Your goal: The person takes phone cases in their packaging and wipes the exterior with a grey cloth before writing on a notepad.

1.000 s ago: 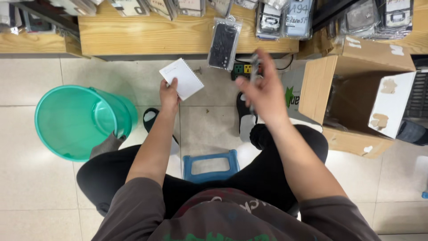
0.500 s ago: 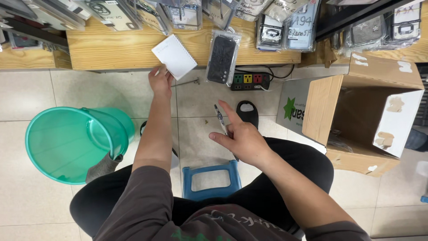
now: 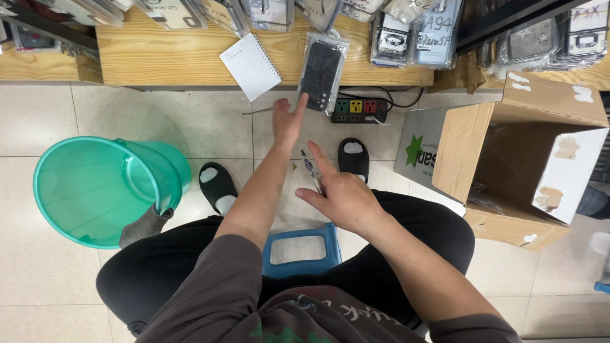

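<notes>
Two hands work over the tiled floor: the left hand [image 3: 289, 121], open and empty, reaches at twelve o'clock toward the black phone case in clear wrapping [image 3: 320, 75]; the right hand [image 3: 343, 200] loosely pinches a slim grey pen [image 3: 311, 171]. A white spiral notepad [image 3: 250, 66] lies at eleven o'clock.

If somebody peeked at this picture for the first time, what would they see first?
Probably the big green bucket on the floor at the left. Next, the left hand reaching up to a black phone case in a clear bag by a white notepad, while the right hand holds a pen.
</notes>
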